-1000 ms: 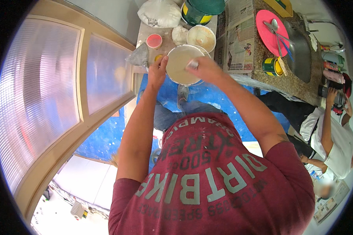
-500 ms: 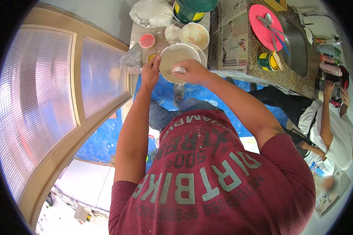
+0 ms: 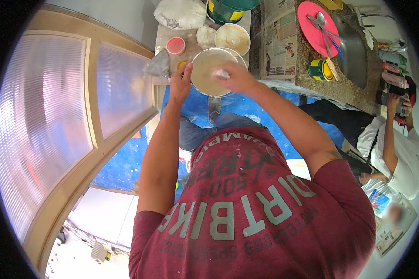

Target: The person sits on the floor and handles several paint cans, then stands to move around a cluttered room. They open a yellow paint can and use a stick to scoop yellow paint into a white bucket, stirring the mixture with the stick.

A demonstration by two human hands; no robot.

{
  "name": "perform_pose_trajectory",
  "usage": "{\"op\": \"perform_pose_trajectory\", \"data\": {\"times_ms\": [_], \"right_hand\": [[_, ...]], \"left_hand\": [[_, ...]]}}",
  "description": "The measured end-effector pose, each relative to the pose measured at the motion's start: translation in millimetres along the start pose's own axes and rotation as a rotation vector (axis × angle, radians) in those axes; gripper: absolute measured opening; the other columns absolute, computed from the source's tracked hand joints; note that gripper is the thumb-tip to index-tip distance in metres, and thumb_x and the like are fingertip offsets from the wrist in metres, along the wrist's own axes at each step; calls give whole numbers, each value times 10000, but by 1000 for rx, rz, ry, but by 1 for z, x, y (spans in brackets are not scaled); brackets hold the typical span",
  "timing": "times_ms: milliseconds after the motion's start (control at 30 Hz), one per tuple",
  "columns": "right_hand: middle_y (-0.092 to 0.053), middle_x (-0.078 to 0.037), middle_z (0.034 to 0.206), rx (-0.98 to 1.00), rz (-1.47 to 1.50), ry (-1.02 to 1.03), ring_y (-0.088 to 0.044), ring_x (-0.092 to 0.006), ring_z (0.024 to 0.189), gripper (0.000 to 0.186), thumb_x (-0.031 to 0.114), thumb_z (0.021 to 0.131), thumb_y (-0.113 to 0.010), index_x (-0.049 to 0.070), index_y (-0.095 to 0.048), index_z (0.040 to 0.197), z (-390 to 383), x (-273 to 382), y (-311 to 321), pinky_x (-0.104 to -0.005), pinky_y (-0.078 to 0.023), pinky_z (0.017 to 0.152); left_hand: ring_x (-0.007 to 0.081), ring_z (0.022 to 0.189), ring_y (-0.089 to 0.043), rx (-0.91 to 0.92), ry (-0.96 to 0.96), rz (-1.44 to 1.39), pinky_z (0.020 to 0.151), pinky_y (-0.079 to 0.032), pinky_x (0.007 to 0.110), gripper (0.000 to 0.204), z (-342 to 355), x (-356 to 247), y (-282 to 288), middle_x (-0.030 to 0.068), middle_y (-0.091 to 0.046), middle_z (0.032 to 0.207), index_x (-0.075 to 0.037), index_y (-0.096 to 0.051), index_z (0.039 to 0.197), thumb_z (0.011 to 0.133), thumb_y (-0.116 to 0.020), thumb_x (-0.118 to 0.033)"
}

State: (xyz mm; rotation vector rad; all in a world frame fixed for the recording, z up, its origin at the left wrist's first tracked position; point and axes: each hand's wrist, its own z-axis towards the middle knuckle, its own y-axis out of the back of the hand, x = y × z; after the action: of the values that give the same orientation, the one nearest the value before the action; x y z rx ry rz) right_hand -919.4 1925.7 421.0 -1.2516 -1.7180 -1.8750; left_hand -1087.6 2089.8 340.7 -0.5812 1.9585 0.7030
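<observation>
A white bucket [image 3: 194, 62] with a pale creamy mix inside stands at the front of the worktop. My left hand [image 3: 180, 83] grips its left rim, thumb pointing up along the edge. Over the bucket's right side, my right hand [image 3: 238, 79] is closed and blurred by motion. A whitish end [image 3: 221, 73] of whatever it holds shows at the fingers; the rest is hidden. Just left of the bucket lie a grey, dusty pouch-like piece [image 3: 159, 64] and a small tub of pink-red stuff [image 3: 175, 46].
Behind stand a residue-coated white tub [image 3: 233, 39], a white plastic bag [image 3: 180, 14] and a dark green bucket [image 3: 229, 9]. A granite counter [image 3: 312, 76] holds a pink plate with cutlery [image 3: 317, 28] and a yellow-green can [image 3: 320, 69]. Ribbed glass panels [image 3: 46, 93] flank the left; another person [image 3: 395, 149] is at right.
My right hand has shifted slightly right and upward within the bucket's opening, with the whitish-ended thing in it. My left hand stays on the rim.
</observation>
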Motion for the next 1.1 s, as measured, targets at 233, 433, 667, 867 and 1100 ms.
{"op": "perform_pose_trajectory", "data": {"times_ms": [233, 433, 667, 867, 1100], "right_hand": [[-705, -242, 973, 14, -42, -22, -662, -422, 1006, 321, 359, 879, -710, 94, -776, 1048, -2, -12, 6, -492, -533, 904], [-706, -233, 1018, 69, -167, -107, -662, -424, 1020, 340, 368, 886, -714, 91, -764, 1077, -2, -4, 19, -513, -526, 902], [-709, -220, 1047, 188, -61, -65, -661, -425, 1042, 345, 370, 883, -725, 87, -765, 1076, -11, 10, 12, -508, -526, 930], [-693, -223, 1130, -23, -99, 113, -667, -385, 1095, 393, 384, 876, -780, 103, -763, 1150, 11, -23, -10, -466, -533, 944], [-697, -249, 1110, -67, -96, -19, -665, -422, 1061, 367, 387, 871, -746, 90, -767, 1085, 18, -14, 5, -485, -534, 948]], "left_hand": [[214, 1028, -703, -17, -46, -17, 933, -523, 344, 506, 2, 4, -1, 168, -769, 1091, -29, -709, 1293, 1052, -595, -459], [184, 993, -689, 1, 36, 16, 906, -525, 332, 491, -3, -13, 0, 144, -769, 1064, -23, -710, 1290, 1053, -604, -439], [130, 758, -625, -41, -89, 11, 669, -518, 300, 553, -4, -7, 2, 61, -700, 892, -59, -692, 1341, 1040, -594, -513], [197, 964, -704, -19, -75, 2, 893, -533, 338, 513, 0, -9, -2, 159, -764, 1029, -25, -699, 1302, 1047, -604, -460], [108, 710, -587, -37, -140, 19, 604, -512, 295, 544, 2, 5, -2, 23, -680, 882, -39, -703, 1310, 1040, -607, -501]]}}
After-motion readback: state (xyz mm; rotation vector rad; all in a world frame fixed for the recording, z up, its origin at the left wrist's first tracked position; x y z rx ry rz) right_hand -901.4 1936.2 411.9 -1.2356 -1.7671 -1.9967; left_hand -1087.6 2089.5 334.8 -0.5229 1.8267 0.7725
